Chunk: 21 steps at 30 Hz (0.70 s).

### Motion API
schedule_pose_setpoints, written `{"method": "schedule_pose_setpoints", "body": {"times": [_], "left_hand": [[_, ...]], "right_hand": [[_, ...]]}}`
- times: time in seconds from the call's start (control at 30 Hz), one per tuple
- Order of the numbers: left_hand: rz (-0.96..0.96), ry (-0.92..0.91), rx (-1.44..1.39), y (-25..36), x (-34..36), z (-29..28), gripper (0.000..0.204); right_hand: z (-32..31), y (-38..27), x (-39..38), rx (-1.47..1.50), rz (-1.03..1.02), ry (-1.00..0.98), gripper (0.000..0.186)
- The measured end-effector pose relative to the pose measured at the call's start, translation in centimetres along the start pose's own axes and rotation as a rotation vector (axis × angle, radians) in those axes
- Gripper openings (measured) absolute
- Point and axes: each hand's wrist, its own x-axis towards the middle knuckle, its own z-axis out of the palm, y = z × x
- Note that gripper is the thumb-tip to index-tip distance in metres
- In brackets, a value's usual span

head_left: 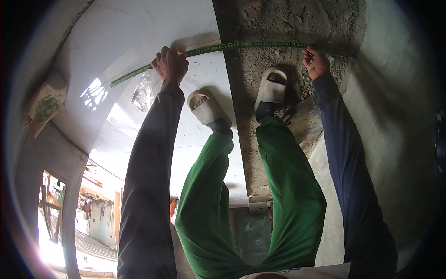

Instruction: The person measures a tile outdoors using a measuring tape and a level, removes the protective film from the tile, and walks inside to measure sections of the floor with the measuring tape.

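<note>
The person is standing over a floor that is partly tiled and partly bare, and is stretching a green measuring tape (241, 45) across the far side of it with both hands. The left hand (170, 65) is closing its fingers down on the tape and pressing it against the white tiles (134, 28), with the knuckles facing up. The right hand (316, 62) is pinching the tape's far right stretch, holding it low over the rough mortar bed (288, 23) next to the grey wall (395, 93). Between the 2 hands the tape is running taut in a shallow arc, crossing the edge where tile is meeting mortar. Left of the left hand, the tape is trailing on down toward the near left over the tiles.

The 2 feet are wearing pale sandals: the left sandal (206, 108) is resting on tile, the right sandal (272, 90) on the mortar. Green trousers (288, 186) and dark sleeves are filling the near part of the view. A clear plastic wrapper (143, 93) is lying on the tile just left of the left forearm. A brown paper bag (45, 104) is leaning at the far left.
</note>
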Motion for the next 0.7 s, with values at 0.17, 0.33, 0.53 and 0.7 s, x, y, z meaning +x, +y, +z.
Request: {"method": "schedule_pose_setpoints", "body": {"times": [0.17, 0.33, 0.53, 0.7], "left_hand": [[0.013, 0.0, 0.008, -0.24, -0.06, -0.13, 0.02], [0.02, 0.009, 0.004, -0.28, 0.1, 0.02, 0.02], [0.036, -0.003, 0.002, -0.3, 0.1, -0.04, 0.02], [0.048, 0.006, -0.013, -0.61, 0.11, 0.01, 0.02]], "right_hand": [[0.1, 0.11, -0.13, 0.005, 0.003, 0.001, 0.02], [-0.1, 0.01, 0.41, 0.001, 0.02, 0.032, 0.018], [-0.31, 0.02, 0.44, -0.018, 0.017, 0.023, 0.02], [-0.08, -0.08, 0.31, -0.026, 0.043, 0.025, 0.022]]}}
